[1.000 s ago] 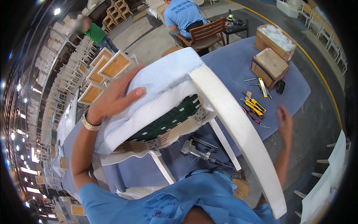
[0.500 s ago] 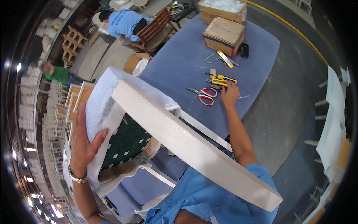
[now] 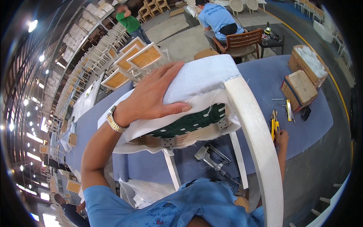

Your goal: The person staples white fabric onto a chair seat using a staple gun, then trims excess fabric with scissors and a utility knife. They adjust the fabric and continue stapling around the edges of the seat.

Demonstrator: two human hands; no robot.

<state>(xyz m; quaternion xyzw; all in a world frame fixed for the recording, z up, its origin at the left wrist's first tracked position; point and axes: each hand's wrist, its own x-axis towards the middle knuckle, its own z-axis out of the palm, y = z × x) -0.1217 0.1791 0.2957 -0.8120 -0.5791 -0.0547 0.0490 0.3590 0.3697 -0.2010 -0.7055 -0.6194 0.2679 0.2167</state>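
Observation:
My left hand [image 3: 151, 95] grips the edge of an upholstered chair [image 3: 206, 77], fingers stretched over the pale blue fabric and thumb along the white lining. The chair is tilted so its underside shows dark green woven webbing [image 3: 189, 122] and a raw wooden frame. One long white wooden rail [image 3: 261, 151] of it curves down toward my body. Beyond this rail my right hand [image 3: 281, 138] is closed around the lower end of a yellow-handled tool [image 3: 277, 126], its fingers partly hidden. A second yellow tool [image 3: 272, 125] lies beside it.
A staple gun [image 3: 210, 157] lies on the blue-covered table [image 3: 261, 75] under the chair. Farther right are a yellow cutter knife [image 3: 289, 109], a black object [image 3: 306, 112] and two cardboard boxes [image 3: 300, 90]. Plastic sheeting [image 3: 145, 191] is near my body. Two people work beyond.
The view has swung left, bringing more of the hall and the staple gun into sight. My left hand stays on the chair, my right by the yellow tools. The red-handled scissors no longer show.

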